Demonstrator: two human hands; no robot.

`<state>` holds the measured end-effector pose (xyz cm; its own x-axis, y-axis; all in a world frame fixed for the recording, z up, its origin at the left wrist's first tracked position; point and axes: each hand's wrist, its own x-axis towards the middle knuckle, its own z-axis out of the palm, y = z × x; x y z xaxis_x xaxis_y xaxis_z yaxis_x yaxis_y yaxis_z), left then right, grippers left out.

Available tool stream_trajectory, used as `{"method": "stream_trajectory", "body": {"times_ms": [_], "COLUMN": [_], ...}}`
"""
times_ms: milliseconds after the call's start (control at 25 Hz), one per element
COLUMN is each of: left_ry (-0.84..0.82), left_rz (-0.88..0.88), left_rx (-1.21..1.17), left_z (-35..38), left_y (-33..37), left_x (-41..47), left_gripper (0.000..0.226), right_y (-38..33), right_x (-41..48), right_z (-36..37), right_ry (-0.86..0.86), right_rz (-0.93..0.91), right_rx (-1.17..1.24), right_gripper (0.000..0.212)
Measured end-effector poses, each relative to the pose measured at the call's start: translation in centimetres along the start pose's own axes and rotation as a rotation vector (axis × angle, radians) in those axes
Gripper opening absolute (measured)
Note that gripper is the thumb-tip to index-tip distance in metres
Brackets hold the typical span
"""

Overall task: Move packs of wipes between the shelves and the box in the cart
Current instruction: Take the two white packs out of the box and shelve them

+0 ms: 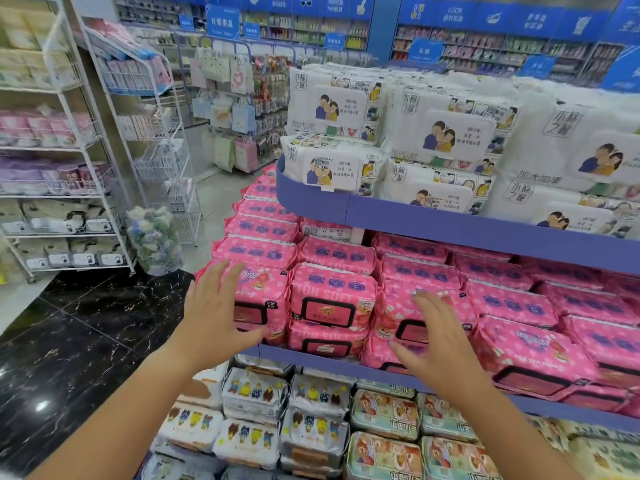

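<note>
Two hands reach toward the middle shelf (311, 357), fingers (216, 282) straight and spread, gripping nothing. The left hand (214, 313) is in front of the corner packs and the right hand (440, 344) in front of another pile, with a stack of pink packs of wipes (332, 296) between them. We read "TON SOFT" on these soft, dotted pink pouches, which have blue badges on top and a black-rimmed lid.

Pink packs of wipes (332, 296) lie stacked (black-framed lids facing out) on the middle blue shelf (311, 360).
</note>
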<state>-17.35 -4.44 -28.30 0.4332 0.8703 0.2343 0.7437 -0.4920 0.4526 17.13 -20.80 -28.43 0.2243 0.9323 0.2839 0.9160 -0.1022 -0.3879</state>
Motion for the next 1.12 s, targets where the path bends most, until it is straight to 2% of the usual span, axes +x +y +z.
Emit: {"method": "stream_trajectory", "body": {"times_ms": [120,200,400,520,640,720,840,960,1000,1120], "left_ry": [-0.118,-0.102,0.033,0.1,0.15,0.185,0.082,-0.05,-0.097,-0.207], "left_rz": [-0.092,-0.162,-0.452,-0.618,-0.829,-0.984,-1.158,-1.3,-1.322,-1.379], "left_rx": [-0.443,-0.59,-0.659,-0.664,-0.695,-0.733,-0.712,-0.605,-0.57,-0.553], "left_z": [-1.7,-2.1,-3.4,-3.9,-3.2,-2.3,-0.6,1.7,2.5,4.9], "left_y": [1.5,1.2,-2.7,-5.4,-8.0,-10.2,-13.1,-16.0,-16.7,-19.1], "left_x": [-3.5,-6.6,-17.5,-25.9,-34.5,-40.8,-48.7,-55.8,-57.4,-60.9], "left_gripper": [0.115,0.11,0.091,0.084,0.085,0.099,0.11,0.104,0.102,0.098], "right_y": [-4.4,-7.5,-14.2,-18.5,-22.5,-25.6,-28.6,-31.3,-32.2,-35.1], "right_x": [-0.3,-0.3,-1.3,-3.5,-6.7,-9.6,-13.6,-18.9,-20.5,-24.5], "right_z": [0.9,2.3,7.9,11.6,15.9,19.4,24.2,30.7,32.2,35.9], "right_ry": [-0.137,-0.228,-0.503,-0.662,-0.811,-0.971,-1.142,-1.28,-1.322,-1.466], "right_rz": [-0.045,-0.059,-0.125,-0.175,-0.213,-0.246,-0.309,-0.386,-0.417,-0.418], "right_rx": [0.244,0.408,0.608,0.662,0.638,0.571,0.433,0.265,0.22,0.155], "right_gripper": [0.08,0.078,0.08,0.074,0.072,0.072,0.097,0.113,0.112,0.084]}}
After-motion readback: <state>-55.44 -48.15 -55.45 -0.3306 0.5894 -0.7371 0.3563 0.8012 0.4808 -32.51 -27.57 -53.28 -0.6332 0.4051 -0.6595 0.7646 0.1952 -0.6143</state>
